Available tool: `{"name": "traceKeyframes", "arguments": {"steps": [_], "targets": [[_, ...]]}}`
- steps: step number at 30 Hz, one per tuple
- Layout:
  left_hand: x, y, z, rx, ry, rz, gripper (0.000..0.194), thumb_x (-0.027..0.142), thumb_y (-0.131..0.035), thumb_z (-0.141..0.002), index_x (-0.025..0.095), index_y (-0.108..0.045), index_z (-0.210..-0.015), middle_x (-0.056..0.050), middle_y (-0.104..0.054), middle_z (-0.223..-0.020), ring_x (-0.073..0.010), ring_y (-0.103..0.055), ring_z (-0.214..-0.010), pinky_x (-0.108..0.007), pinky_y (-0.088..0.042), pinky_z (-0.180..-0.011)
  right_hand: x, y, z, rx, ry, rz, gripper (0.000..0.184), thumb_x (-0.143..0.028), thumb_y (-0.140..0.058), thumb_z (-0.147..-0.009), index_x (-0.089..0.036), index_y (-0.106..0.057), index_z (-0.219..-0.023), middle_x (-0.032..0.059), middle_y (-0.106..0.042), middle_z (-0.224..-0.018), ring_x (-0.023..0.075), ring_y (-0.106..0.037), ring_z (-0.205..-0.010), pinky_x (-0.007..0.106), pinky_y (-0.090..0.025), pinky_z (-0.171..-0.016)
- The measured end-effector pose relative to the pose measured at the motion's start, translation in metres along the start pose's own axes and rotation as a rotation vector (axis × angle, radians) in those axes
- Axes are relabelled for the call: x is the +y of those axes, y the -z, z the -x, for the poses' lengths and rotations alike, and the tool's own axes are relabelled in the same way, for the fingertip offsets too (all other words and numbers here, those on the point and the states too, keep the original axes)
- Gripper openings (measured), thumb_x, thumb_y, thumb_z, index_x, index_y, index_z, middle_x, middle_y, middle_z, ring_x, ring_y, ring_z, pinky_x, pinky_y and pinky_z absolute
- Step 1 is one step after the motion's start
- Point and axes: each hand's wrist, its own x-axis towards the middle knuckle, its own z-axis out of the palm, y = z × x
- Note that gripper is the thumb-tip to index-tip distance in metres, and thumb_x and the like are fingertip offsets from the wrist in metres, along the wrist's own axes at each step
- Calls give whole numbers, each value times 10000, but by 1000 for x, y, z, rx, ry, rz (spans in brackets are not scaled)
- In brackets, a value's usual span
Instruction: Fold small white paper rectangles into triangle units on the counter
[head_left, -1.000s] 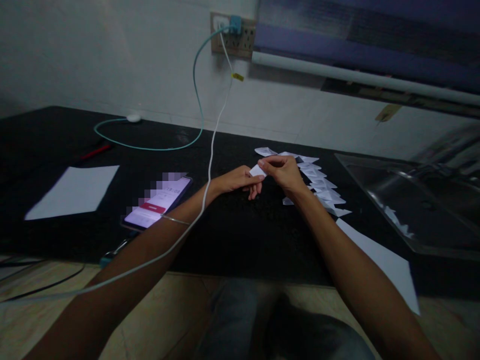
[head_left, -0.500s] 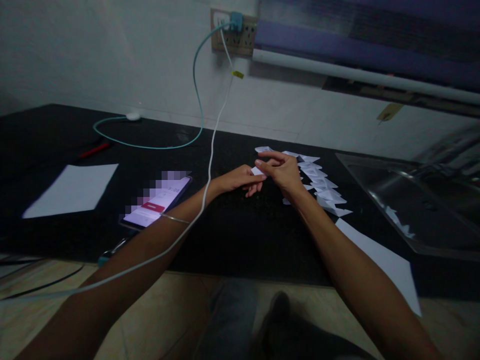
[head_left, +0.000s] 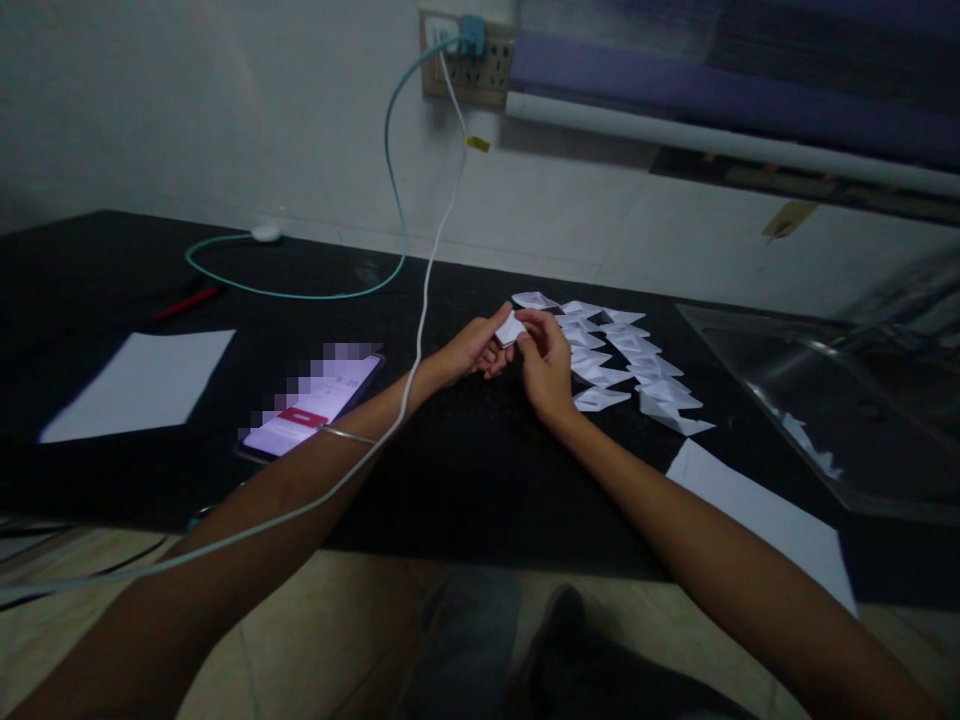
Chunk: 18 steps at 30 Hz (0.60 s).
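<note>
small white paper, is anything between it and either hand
Nothing visible stands between them: the left hand and right hand both touch the small white paper. The white cable crosses in front of the left forearm, and the folded paper pieces lie beyond the right hand, so neither intervenes.

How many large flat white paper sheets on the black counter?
2. The left sheet lies left of the lit rectangular phone; the right sheet is partly hidden by the bare right forearm. Others may be hidden underneath.
</note>
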Motion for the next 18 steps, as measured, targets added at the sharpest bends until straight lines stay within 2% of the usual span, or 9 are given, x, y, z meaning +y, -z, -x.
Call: {"name": "traceKeyframes", "arguments": {"steps": [2, 4, 12, 14, 18], "targets": [[-1, 0, 0, 28, 12, 2, 767, 692, -236, -1039, 188, -520, -534, -17, -471, -410, -90, -443, -367, -255, -350, -453, 0, 1, 1, -29, 8, -2, 295, -266, -526, -910, -268, -617, -1190, 76, -701, -1175, 224, -685, -1045, 395, -551, -948], [-1, 0, 0, 43, 12, -14, 774, 705, -234, -1032, 189, -521, -531, -23, -472, -414, -95, -442, -377, -264, -346, -460, 0, 2, 2, -62, -17, -25, 346, -262, -548, -890, -264, -633, -1226, 83, -701, -1232, 229, -684, -1077, 398, -559, -955], [-2, 0, -2, 13, -19, -25, 748, 768, -300, -988, 181, -535, -588, -20, -485, -455, -85, -460, -406, -240, -329, -443, -8, 11, 4, -42, -21, -95, 323, -390, -659, -883, -259, -687, -1177, 98, -729, -1238, 243, -700, -1103, 431, -565, -997], [-6, 1, -5, 44, -61, -5, 681, 742, -367, -990, 170, -597, -700, -30, -550, -547, -95, -515, -464, -231, -349, -455, -7, 14, 2, -31, -2, -91, 313, -428, -676, -882, -263, -700, -1147, 89, -744, -1198, 244, -713, -1067, 438, -574, -984], [-11, 8, -9, 98, -328, 26, 462, 635, -547, -964, 198, -665, -1055, -67, -680, -867, -164, -668, -780, -244, -493, -606, -2, 18, -3, -4, 70, -96, 298, -489, -712, -863, -266, -729, -1060, 67, -769, -1093, 249, -728, -1015, 456, -593, -960]]}}
